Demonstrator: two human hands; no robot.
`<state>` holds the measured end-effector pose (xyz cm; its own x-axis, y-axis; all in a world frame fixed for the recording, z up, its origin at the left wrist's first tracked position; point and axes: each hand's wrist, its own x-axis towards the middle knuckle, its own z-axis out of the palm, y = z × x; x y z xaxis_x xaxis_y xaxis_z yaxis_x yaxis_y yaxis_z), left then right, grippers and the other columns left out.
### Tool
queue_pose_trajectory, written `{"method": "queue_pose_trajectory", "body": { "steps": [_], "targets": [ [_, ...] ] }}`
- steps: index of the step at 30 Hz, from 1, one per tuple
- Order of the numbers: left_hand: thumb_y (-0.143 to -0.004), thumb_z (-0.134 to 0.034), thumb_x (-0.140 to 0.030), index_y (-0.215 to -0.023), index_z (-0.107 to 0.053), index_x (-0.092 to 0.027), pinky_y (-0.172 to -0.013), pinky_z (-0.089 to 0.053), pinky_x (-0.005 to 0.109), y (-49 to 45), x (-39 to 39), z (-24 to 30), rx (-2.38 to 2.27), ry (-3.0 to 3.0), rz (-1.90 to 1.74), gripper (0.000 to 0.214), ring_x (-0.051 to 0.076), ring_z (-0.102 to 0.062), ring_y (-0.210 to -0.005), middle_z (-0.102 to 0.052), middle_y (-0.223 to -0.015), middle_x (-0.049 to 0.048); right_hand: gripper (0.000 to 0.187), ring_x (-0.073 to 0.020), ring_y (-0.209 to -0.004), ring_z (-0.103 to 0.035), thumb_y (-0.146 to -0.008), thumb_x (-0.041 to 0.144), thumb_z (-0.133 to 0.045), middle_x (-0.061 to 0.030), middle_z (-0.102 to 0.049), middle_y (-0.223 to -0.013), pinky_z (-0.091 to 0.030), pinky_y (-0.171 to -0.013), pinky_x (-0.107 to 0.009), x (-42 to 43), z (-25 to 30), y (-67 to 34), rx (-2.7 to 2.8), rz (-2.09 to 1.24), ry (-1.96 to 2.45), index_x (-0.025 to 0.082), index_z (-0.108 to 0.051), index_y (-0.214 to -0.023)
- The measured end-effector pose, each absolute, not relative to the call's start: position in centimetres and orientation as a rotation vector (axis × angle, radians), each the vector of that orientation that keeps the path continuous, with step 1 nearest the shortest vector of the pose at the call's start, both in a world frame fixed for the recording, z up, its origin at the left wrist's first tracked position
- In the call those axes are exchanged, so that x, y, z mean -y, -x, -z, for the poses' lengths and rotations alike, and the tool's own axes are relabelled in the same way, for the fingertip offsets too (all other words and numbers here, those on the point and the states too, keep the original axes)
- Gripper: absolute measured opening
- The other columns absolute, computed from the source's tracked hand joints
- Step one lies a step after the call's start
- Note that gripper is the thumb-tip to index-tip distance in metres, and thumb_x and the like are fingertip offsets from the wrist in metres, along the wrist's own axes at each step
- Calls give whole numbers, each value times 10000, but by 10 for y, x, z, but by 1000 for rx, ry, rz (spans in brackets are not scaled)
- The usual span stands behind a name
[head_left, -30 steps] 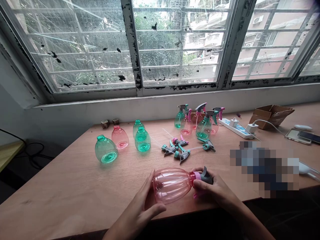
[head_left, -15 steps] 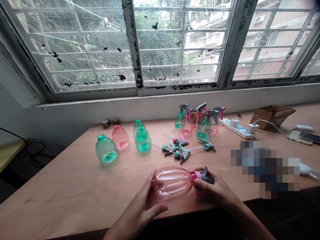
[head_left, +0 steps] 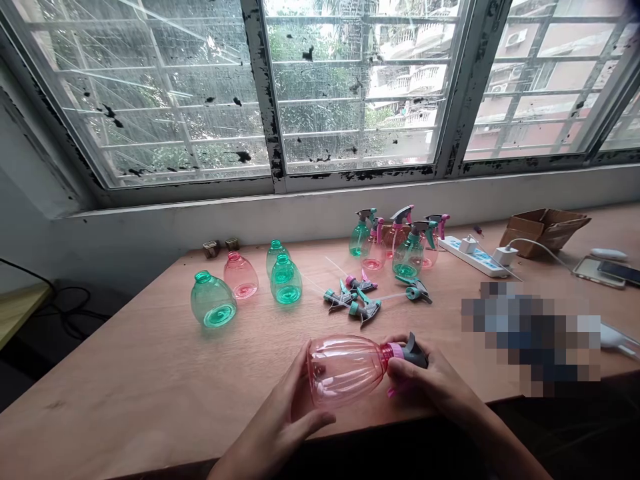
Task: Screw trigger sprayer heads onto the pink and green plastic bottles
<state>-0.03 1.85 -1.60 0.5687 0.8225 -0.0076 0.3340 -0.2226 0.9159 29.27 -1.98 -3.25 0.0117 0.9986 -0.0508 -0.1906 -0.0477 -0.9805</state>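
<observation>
A clear pink spray bottle (head_left: pixel 346 371) lies sideways above the front edge of the table, its base to the left. My left hand (head_left: pixel 293 407) holds it around the base, thumb in front and fingers behind. At the neck, my right hand (head_left: pixel 430 370) grips the grey and pink spray head (head_left: pixel 411 353), which sits on the bottle. Just beyond lie several loose spray heads (head_left: pixel 366 309) with thin tubes. To the left stand open bottles without heads: a large green bottle (head_left: pixel 214 303), a pink bottle (head_left: pixel 241 277) and two green bottles (head_left: pixel 287 280) close together.
Several bottles with spray heads (head_left: pixel 409 253) stand together at the back. Right of them are a white power strip (head_left: pixel 473 257) with plugs, an open cardboard box (head_left: pixel 543 233) and phones (head_left: pixel 600 272). A blurred patch (head_left: pixel 535 340) covers part of the table's right side. Windows rise behind.
Almost nothing differs. Both hands keep the same hold on the pink spray bottle, and the view has shifted very slightly.
</observation>
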Motion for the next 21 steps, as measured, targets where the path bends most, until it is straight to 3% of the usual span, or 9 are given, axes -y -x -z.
{"method": "queue_pose_trajectory", "body": {
  "steps": [8, 15, 21],
  "targets": [
    [-900, -727, -338, -1620, -19, -341, -1261, -224, 477, -2, -17, 14, -878, -1799, -623, 1010, 310, -297, -1520, -329, -1657, 53, 464, -187, -611, -659, -740, 464, -869, 3, -694, -699, -626, -645, -366, 19, 33, -293, 1033, -1325, 1070, 176, -652, -1031],
    [-864, -760, -352, -1624, -113, -280, -1262, -234, 447, -2, -18, 15, -885, -1713, -614, 1001, 309, -319, -1511, -321, -1657, 82, 455, -191, -610, -693, -745, 436, -873, -11, -735, -727, -607, -641, -333, 19, 32, -295, 1053, -1329, 1080, 163, -692, -1062],
    [-906, -703, -305, -1620, -57, -331, -1268, -216, 448, -4, -19, 15, -882, -1800, -653, 964, 288, -234, -1545, -323, -1660, 35, 460, -178, -592, -717, -766, 396, -871, -20, -756, -721, -603, -630, -300, 17, 36, -296, 1053, -1354, 1022, 142, -692, -1105]
  ]
}}
